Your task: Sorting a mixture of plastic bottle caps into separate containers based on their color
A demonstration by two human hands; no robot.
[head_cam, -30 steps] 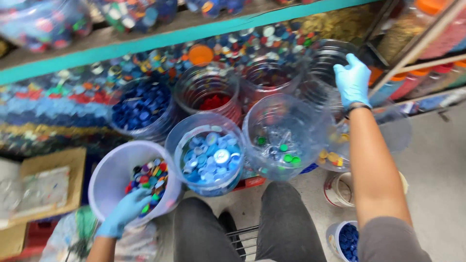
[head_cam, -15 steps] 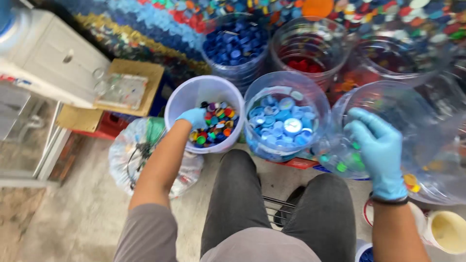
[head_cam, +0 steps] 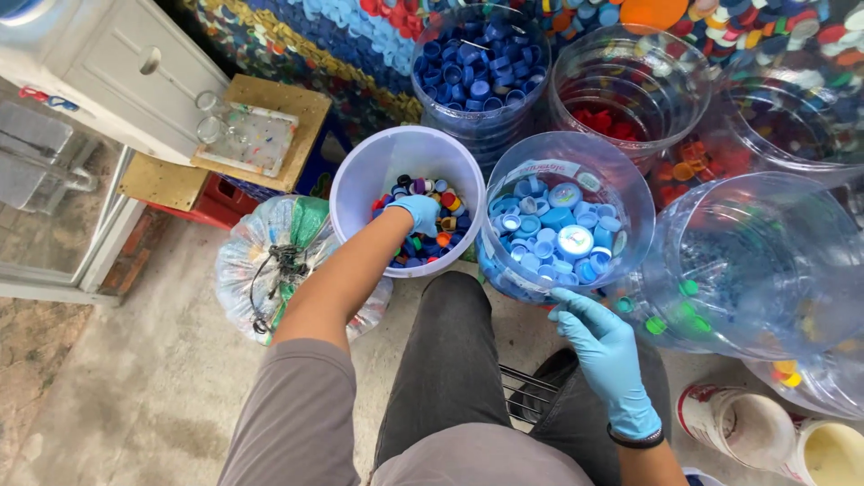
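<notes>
The gloved left hand (head_cam: 419, 212) is plunged among mixed-colour caps (head_cam: 432, 236) in a white bucket (head_cam: 360, 184); the gloved right hand (head_cam: 607, 355) is held beside the clear jar of light-blue caps (head_cam: 551, 236).

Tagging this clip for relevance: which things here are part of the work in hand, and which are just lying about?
In use:
left hand, gloved, in the white bucket of mixed-colour caps
right hand, gloved, by the clear jar of light-blue caps

Lying about:
tied plastic bag
wooden board
white cups
</notes>
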